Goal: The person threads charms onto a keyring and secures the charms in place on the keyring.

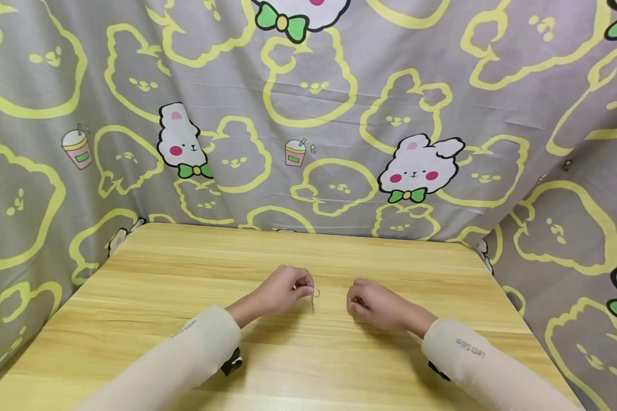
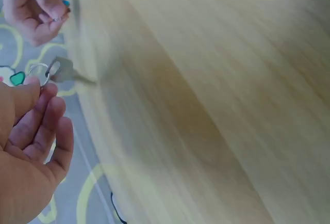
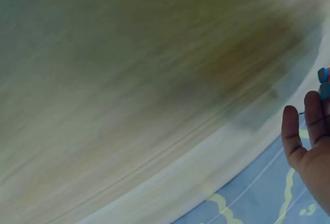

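My left hand (image 1: 283, 291) pinches a thin metal ring (image 2: 38, 64) between thumb and forefinger, low above the wooden table. From this ring hangs a key (image 2: 63, 69), its blade pointing down in the head view. To the right, across a small gap, is my right hand (image 1: 375, 302), fingers curled inward. It pinches a small thing with blue parts (image 3: 324, 91), mostly hidden by the fingers; I cannot tell what kind it is. In the left wrist view, a blue bit shows at the right hand's fingertips.
The wooden table (image 1: 267, 365) spreads under both hands. Behind it and along its sides hangs a grey curtain (image 1: 236, 85) printed with yellow outlines and white cartoon animals. Beige sleeves cover both forearms, with a dark strap piece (image 1: 232, 362) under the left cuff.
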A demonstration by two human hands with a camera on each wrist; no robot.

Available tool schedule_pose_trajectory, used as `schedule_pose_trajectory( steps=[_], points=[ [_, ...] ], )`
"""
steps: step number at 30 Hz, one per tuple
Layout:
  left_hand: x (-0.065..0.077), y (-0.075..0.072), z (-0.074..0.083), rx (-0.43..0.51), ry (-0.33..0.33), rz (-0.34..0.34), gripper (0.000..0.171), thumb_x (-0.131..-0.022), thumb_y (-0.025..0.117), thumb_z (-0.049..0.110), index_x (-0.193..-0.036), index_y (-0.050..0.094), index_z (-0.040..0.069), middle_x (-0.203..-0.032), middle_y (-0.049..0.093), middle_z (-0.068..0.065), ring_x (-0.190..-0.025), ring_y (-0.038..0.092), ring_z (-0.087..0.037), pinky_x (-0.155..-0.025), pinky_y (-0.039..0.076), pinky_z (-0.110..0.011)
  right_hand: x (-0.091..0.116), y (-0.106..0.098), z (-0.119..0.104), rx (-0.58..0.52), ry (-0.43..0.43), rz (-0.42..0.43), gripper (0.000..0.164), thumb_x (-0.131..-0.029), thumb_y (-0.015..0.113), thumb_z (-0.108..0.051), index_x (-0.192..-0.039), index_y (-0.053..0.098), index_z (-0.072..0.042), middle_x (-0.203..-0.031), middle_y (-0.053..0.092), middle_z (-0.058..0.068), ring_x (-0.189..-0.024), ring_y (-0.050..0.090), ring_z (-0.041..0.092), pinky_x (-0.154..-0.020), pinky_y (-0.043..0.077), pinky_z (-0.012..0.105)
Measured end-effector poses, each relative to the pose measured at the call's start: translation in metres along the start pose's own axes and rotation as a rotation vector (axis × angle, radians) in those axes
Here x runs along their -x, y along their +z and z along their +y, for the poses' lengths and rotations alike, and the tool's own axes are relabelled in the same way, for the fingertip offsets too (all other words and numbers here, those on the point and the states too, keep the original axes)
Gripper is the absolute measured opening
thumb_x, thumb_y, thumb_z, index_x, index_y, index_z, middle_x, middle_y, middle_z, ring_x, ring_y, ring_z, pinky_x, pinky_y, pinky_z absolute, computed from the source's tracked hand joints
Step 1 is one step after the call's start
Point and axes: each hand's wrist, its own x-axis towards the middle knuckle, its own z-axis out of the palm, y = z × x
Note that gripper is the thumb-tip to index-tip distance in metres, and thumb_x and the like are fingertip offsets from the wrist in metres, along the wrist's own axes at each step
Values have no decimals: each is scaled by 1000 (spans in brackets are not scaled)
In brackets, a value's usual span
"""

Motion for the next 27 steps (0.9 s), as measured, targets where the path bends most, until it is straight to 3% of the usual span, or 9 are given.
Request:
schedule_pose_trajectory(
  steps=[9,17,22,27],
  points=[
    [-8,-1,10,109,-65,78,9,-101,66,9,-94,72,10,-81,70,3,-68,59,-7,-62,50,-24,-7,-8,1,-123,-7,136,13,-105,59,-12,-104,71,-7,-91,59,-7,-77,54,7,-69,51,27],
    [-9,-9,24,179,-76,142,13,-102,66,16,-100,77,10,-85,72,1,-76,66,-15,-66,53,-27,-8,-22,-10,-197,-41,341,13,-106,59,-16,-100,71,-20,-89,61,-10,-78,57,8,-70,53,29],
    [-9,-13,33,222,-84,181,11,-101,67,18,-98,77,14,-84,71,6,-71,62,-13,-62,50,-26,-8,-30,-19,-201,-60,429,16,-106,58,-14,-98,69,-21,-88,60,-10,-77,56,9,-69,51,29],
    [-8,-16,40,268,-90,243,11,-101,68,18,-99,77,13,-86,72,1,-69,58,-13,-60,47,-26,-10,-32,-28,-195,-74,487,21,-106,56,-10,-92,66,-22,-83,56,-11,-73,54,9,-65,48,28]
  ],
)
